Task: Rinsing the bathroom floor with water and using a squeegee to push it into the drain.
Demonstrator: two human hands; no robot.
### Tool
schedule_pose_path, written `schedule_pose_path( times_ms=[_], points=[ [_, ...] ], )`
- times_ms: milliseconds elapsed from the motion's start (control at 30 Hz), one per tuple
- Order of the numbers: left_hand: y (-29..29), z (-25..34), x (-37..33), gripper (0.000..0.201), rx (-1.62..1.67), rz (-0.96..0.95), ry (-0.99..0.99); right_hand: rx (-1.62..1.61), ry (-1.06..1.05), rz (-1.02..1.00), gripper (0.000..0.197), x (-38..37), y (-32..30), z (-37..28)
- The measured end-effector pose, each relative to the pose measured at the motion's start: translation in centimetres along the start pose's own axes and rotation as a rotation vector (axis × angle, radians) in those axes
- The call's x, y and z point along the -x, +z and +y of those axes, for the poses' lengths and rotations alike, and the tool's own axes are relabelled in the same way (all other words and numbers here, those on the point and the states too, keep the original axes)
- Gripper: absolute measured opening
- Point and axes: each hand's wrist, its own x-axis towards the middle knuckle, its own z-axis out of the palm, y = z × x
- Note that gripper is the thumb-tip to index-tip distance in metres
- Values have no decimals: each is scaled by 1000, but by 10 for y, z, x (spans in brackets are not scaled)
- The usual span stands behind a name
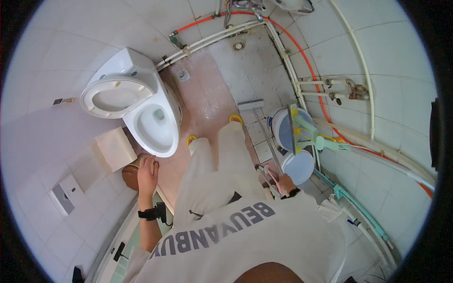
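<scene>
A floor squeegee (250, 104) rests its flat grey head on the tiles ahead of my feet. Its thin pole runs back to my right hand (286, 183), which is closed round the upper end. Beside that hand is a pink handle-like thing (273, 181), partly hidden by my clothing. My left hand (147, 173) hangs by the front of the white toilet (173, 137), fingers loosely bent and a little apart, holding nothing that I can see. Just below and left of it stands a brown bin (130, 177). The toilet's lid and seat are raised.
Two white buckets (302, 168) stand at the right, with a pale green mop-like tool (306, 133) across them. An orange hose (309, 63) follows the wall beside white pipes (289, 70). A floor drain (183, 75) lies right of the toilet. A beige box (115, 150) is on the left wall.
</scene>
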Motion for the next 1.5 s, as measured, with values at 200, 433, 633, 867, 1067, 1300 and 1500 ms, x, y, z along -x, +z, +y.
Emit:
schedule_pose_path(
  times_ms=[200, 433, 633, 867, 1067, 1300, 1500],
  points=[
    [-24, -33, 6, 28, 85, 82, 49, 84, -75, 401, 76, 69, -48, -42],
    [-53, -75, 8, 27, 137, 127, 190, -609, 334, 553, 36, 112, 11, -100],
    [-57, -118, 7, 26, 106, 132, 386, -939, 551, 537, 38, 142, 58, -144],
    [-56, -149, 12, 26, 69, 36, 455, -889, 675, 552, 35, 155, 128, -229],
    [-59, -153, 6, 26, -8, 9, 517, -918, 872, 409, 31, 180, 133, -255],
    [-68, -131, -6, 27, -85, -1, 560, -776, 921, 327, 26, 213, 169, -248],
    [-63, -101, -5, 28, -121, -39, 504, -860, 972, 350, 27, 237, 191, -244]
  ],
)
